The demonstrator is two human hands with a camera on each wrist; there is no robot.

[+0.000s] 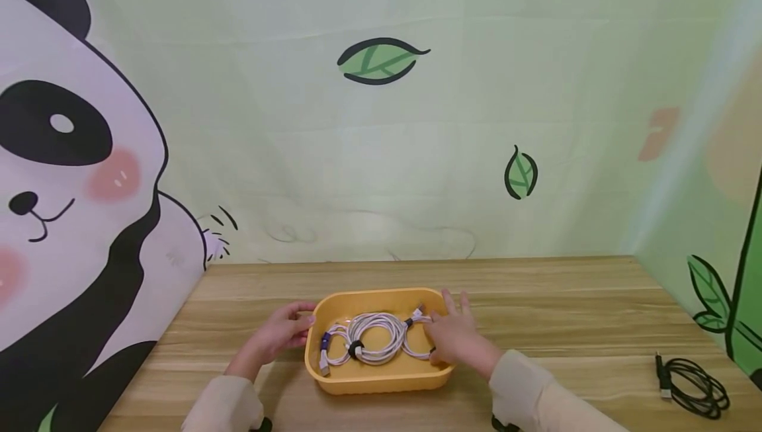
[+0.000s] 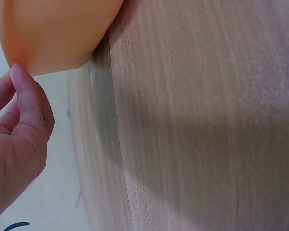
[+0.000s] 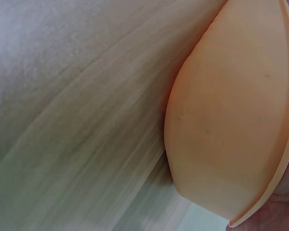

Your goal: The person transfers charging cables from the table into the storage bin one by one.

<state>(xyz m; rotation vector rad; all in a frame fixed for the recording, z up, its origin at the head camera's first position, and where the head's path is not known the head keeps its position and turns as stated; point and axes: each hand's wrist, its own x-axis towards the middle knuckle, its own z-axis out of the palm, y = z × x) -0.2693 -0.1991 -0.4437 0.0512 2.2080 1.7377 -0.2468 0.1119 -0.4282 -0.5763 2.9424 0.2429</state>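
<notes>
A yellow storage box (image 1: 381, 387) stands on the wooden table, with coiled white charging cables (image 1: 376, 338) bundled by dark ties inside it. At its left end my left hand (image 1: 278, 334) grips the rim, thumb at the edge; the left wrist view shows the thumb (image 2: 26, 91) against the box wall (image 2: 58, 33). My right hand (image 1: 457, 336) reaches over the right end, thumb and index finger around a white cable (image 1: 419, 352) at that side. Its palm covers part of this cable. In the right wrist view the box's outer wall (image 3: 221, 115) hides most of that hand.
A coiled black cable (image 1: 693, 386) lies on the table (image 1: 565, 306) at the far right. Behind the table hangs a pale green printed backdrop (image 1: 381, 167) with leaves, and a panda picture (image 1: 77, 194) covers the left side.
</notes>
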